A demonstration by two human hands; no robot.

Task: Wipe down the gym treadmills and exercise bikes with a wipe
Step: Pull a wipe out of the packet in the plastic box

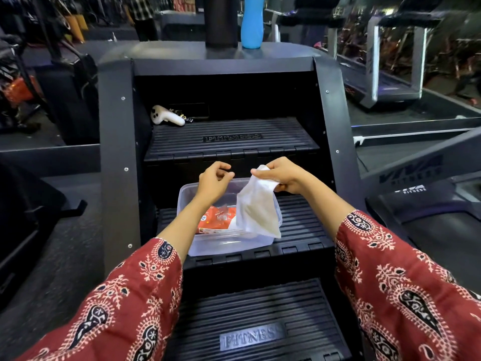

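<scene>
My right hand (282, 175) pinches the top of a white wipe (256, 207), which hangs down over a clear plastic tub (223, 246). The tub sits on the middle step of a black stair-climber machine (117, 157) and holds an orange wipe packet (217, 220). My left hand (213, 182) hovers just left of the wipe above the tub, fingers loosely curled, holding nothing.
A white controller (166, 116) and keys lie on the upper step. A black bottle (221, 20) and a blue bottle (252, 22) stand on the machine's top. Treadmills (390, 74) stand at the right. A person stands far back left.
</scene>
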